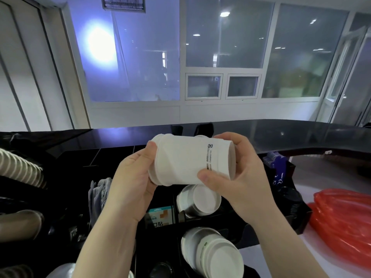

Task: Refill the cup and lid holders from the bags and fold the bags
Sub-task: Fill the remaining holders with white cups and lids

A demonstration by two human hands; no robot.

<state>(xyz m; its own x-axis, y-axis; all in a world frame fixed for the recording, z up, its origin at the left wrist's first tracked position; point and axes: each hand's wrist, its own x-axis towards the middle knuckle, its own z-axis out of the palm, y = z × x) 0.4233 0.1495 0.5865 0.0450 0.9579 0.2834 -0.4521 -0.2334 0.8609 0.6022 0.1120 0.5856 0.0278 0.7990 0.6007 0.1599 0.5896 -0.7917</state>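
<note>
Cups [186,161], white paper ones nested into a short stack, lie sideways in the air above the black holder [281,221], gripped by both hands. The left hand [130,183] clasps the narrow bottom end, thumb on top and fingers underneath. The right hand [239,177] closes around the wide rim end, its thumb pressed on the near side by a line of small black print.

Directly below, two more stacks of white cups sit in the holder's slots: one just under the right hand [198,200] and one nearer the camera [210,253].

At the far left, a ribbed row of brown cups [20,167] juts in. A red plastic bag [343,223] lies crumpled on the white bench [325,173] to the right of the holder. Behind runs a glossy black raised counter [261,133].
</note>
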